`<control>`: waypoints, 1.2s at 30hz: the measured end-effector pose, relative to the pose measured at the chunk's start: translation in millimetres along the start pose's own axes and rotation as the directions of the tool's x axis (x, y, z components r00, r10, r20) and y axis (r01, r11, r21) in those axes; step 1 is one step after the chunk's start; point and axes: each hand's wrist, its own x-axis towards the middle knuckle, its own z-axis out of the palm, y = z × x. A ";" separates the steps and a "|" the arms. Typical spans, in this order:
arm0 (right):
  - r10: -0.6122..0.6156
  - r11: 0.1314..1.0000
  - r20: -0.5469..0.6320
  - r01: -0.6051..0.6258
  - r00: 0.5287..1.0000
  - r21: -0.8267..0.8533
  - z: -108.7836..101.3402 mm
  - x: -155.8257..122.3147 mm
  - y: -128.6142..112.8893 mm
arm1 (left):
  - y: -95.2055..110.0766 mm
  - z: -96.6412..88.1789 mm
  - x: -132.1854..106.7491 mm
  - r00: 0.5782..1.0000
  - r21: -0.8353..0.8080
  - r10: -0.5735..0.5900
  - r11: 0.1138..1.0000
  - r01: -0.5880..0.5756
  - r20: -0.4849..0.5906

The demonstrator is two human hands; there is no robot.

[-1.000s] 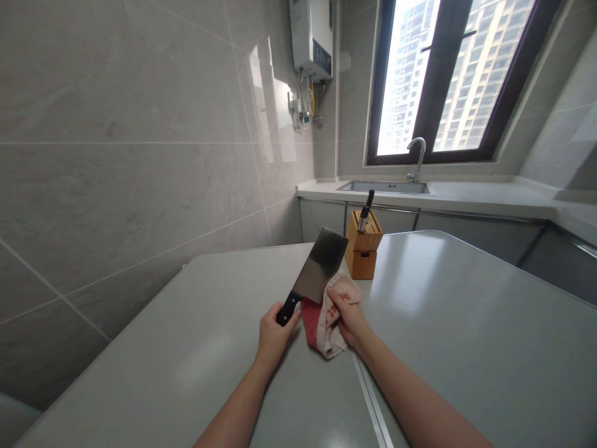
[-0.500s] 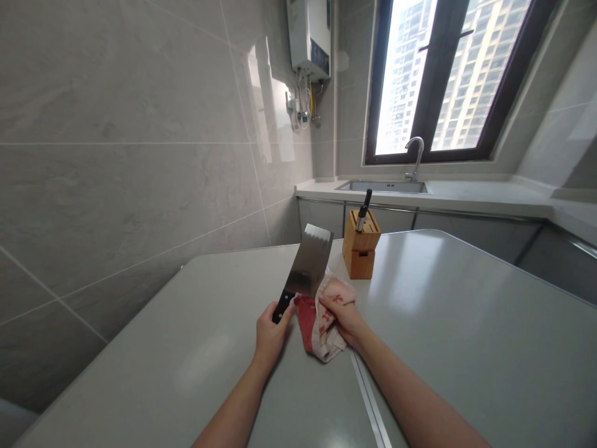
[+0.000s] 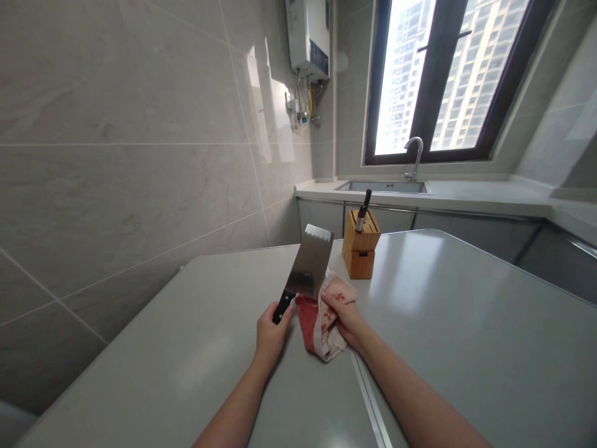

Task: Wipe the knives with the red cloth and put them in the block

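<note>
My left hand (image 3: 272, 333) is closed round the black handle of a cleaver (image 3: 311, 261), whose broad steel blade points up and away over the table. In my right hand (image 3: 346, 320) is a pink, white and red cloth (image 3: 331, 339), pinched between thumb and fingers. The cloth touches the blade's lower right edge and hangs down below it; the fingers behind the cloth are hidden. Just beyond the cloth, to the right of the blade, stands a wooden knife block (image 3: 362, 249) with one black-handled tool (image 3: 364, 208) in its top.
The pale table (image 3: 209, 330) has a metal seam running toward me. Behind it a white counter (image 3: 485, 191) holds a sink (image 3: 387, 186) and a faucet (image 3: 416, 155), under a window. A water heater (image 3: 310, 40) hangs on the tiled wall.
My right hand and the cloth have shifted very slightly to the right. The cleaver and my left hand look almost unmoved.
</note>
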 end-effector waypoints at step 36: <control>0.054 0.996 -0.117 -0.045 0.992 0.072 0.0 1.3 -3.0 | 2.9 1.1 -1.6 0.996 0.016 0.017 1.000 -0.019 0.083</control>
